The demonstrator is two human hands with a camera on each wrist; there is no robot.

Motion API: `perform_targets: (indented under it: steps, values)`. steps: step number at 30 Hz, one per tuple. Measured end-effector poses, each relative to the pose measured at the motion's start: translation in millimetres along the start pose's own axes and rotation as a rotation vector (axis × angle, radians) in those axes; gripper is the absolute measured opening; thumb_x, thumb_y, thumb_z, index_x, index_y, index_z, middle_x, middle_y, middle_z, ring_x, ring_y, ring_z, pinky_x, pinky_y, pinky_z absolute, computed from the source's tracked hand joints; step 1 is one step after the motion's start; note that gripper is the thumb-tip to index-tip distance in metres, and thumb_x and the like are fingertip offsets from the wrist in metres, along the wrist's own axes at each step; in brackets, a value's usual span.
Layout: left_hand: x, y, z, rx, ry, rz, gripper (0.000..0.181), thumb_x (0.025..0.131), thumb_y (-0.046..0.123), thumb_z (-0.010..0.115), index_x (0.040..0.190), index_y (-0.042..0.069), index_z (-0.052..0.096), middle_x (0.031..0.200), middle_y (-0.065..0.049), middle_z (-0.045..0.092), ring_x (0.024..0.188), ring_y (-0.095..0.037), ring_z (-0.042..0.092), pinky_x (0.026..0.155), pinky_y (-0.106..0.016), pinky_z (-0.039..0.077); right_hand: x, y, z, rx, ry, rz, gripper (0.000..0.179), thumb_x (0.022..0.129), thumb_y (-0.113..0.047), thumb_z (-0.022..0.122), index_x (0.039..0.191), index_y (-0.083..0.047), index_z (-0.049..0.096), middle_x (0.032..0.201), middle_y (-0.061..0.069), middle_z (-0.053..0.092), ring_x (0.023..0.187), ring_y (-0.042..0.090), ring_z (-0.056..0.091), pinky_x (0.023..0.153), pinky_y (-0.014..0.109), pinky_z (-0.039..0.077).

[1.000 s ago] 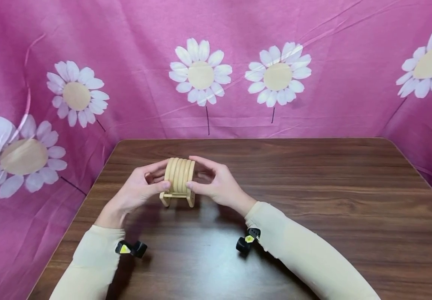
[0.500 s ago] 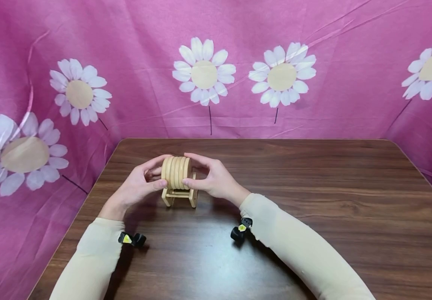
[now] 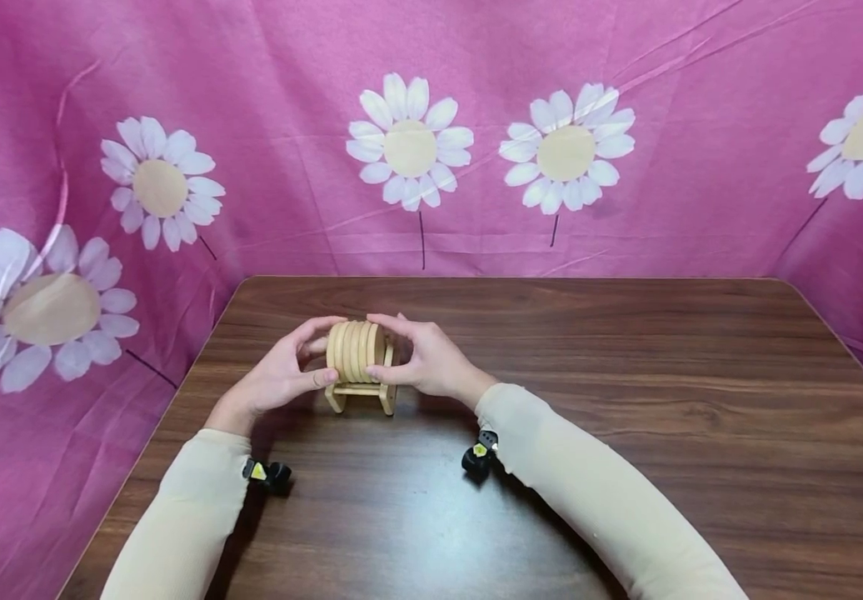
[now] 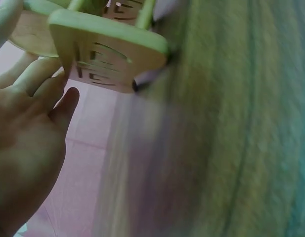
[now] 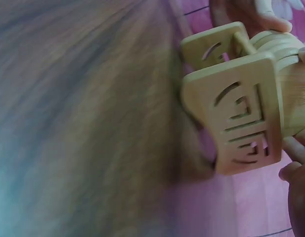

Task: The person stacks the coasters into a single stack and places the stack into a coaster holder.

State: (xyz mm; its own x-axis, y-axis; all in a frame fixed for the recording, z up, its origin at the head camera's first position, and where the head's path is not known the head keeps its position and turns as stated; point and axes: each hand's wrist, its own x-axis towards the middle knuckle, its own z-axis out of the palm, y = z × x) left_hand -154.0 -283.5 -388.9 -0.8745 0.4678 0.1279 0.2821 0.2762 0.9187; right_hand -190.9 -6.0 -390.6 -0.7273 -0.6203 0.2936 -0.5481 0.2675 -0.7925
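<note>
A stack of several round wooden coasters (image 3: 354,352) stands on edge over a pale wooden coaster holder (image 3: 359,389). My left hand (image 3: 281,369) grips the stack's left end, thumb on the near side and fingers at the back. At the other end, my right hand (image 3: 435,360) holds it the same way. The holder's cut-out side panel (image 5: 236,116) shows in the right wrist view, with the coasters (image 5: 281,44) rising past its top edge. Seen from the left wrist, the other slotted panel (image 4: 100,54) partly covers a coaster's flat face (image 4: 33,34).
A dark wood-grain table (image 3: 626,358) carries the holder near its left back part. Behind it hangs a pink cloth (image 3: 289,125) printed with white daisies. A small black camera sits on each wrist, over cream sleeves (image 3: 184,508).
The coasters first rose and shifted left against the holder, baring its right side panel, then came down slightly. Both hands moved along with them. The holder stays on the table.
</note>
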Motion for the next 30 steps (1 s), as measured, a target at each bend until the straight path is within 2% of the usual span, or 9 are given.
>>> perform_targets:
  steps: [2, 4, 8, 10, 16, 22, 25, 28, 30]
  values:
    - [-0.1, -2.9, 0.1, 0.033, -0.024, -0.007, 0.075, 0.094, 0.0, 0.079, 0.159, -0.001, 0.04, 0.159, -0.026, 0.054, 0.136, 0.001, 0.06, 0.117, -0.019, 0.04, -1.8, 2, 1, -0.054, -0.023, -0.005, 0.078, 0.088, -0.024, 0.09, 0.156, -0.007, 0.056, 0.146, 0.03, 0.062, 0.147, 0.052, 0.049, 0.126, 0.054, 0.038]
    - [0.0, -4.0, 0.7, 0.064, -0.032, -0.024, 0.075, 0.095, -0.001, 0.079, 0.159, 0.001, 0.041, 0.166, -0.023, 0.046, 0.147, -0.004, 0.052, 0.124, -0.029, 0.039, -2.9, 2, 1, -0.107, -0.056, -0.02, 0.079, 0.09, -0.025, 0.089, 0.158, -0.006, 0.053, 0.152, 0.028, 0.059, 0.15, 0.054, 0.043, 0.128, 0.055, 0.033]
    - [1.3, -1.6, 2.2, 0.127, -0.03, -0.047, 0.072, 0.097, 0.004, 0.079, 0.16, 0.003, 0.043, 0.172, -0.02, 0.04, 0.161, -0.03, 0.036, 0.128, -0.057, 0.032, -3.9, 1, 3, -0.187, -0.11, -0.016, 0.081, 0.095, -0.03, 0.082, 0.162, -0.004, 0.046, 0.165, 0.023, 0.047, 0.155, 0.05, 0.039, 0.13, 0.058, 0.03]
    - [2.6, 1.2, 2.9, 0.144, -0.032, -0.05, 0.072, 0.097, 0.005, 0.079, 0.16, 0.002, 0.044, 0.173, -0.019, 0.037, 0.161, -0.04, 0.033, 0.126, -0.064, 0.031, -4.5, -1, 3, -0.223, -0.131, 0.009, 0.082, 0.098, -0.034, 0.079, 0.164, -0.003, 0.043, 0.169, 0.023, 0.042, 0.16, 0.045, 0.034, 0.13, 0.059, 0.029]
    - [6.9, 5.2, 2.2, 0.243, -0.044, -0.053, 0.075, 0.098, 0.008, 0.079, 0.162, -0.001, 0.042, 0.176, -0.019, 0.031, 0.162, -0.044, 0.03, 0.129, -0.064, 0.026, -5.8, -1, 1, -0.29, -0.174, 0.04, 0.085, 0.103, -0.039, 0.073, 0.167, 0.001, 0.034, 0.173, 0.02, 0.037, 0.167, 0.034, 0.022, 0.132, 0.054, 0.026]
    - [4.8, 8.1, 3.7, 0.363, -0.027, -0.072, 0.074, 0.1, 0.017, 0.078, 0.164, 0.003, 0.042, 0.175, -0.017, 0.035, 0.162, -0.043, 0.03, 0.129, -0.064, 0.025, -12.6, -1, -3, -0.277, -0.18, 0.055, 0.088, 0.106, -0.045, 0.068, 0.169, 0.002, 0.027, 0.177, 0.017, 0.027, 0.167, 0.036, 0.021, 0.133, 0.055, 0.024]
    - [1.7, 9.4, 7.5, 0.389, 0.065, -0.063, 0.062, 0.105, 0.017, 0.072, 0.161, 0.002, 0.048, 0.169, -0.019, 0.045, 0.155, -0.042, 0.044, 0.124, -0.059, 0.036, -22.9, -4, -9, -0.281, -0.139, 0.03, 0.081, 0.109, -0.044, 0.064, 0.167, 0.002, 0.032, 0.175, 0.017, 0.031, 0.164, 0.037, 0.028, 0.132, 0.054, 0.027]
    - [-0.9, 13.1, 12.4, 0.415, 0.253, -0.023, 0.043, 0.109, 0.016, 0.066, 0.149, 0.001, 0.063, 0.152, -0.018, 0.064, 0.139, -0.035, 0.063, 0.113, -0.043, 0.052, -38.0, -7, -20, -0.286, -0.057, -0.016, 0.067, 0.11, -0.037, 0.062, 0.163, 0.001, 0.043, 0.169, 0.019, 0.043, 0.158, 0.036, 0.041, 0.129, 0.053, 0.034]
    - [-2.2, 18.5, 16.2, 0.43, 0.399, 0.016, 0.029, 0.109, 0.014, 0.065, 0.134, 0.002, 0.074, 0.135, -0.016, 0.075, 0.123, -0.023, 0.073, 0.103, -0.026, 0.056, -49.4, -7, -28, -0.286, 0.013, -0.045, 0.057, 0.11, -0.031, 0.062, 0.157, 0.001, 0.053, 0.161, 0.018, 0.055, 0.151, 0.035, 0.052, 0.125, 0.051, 0.041]
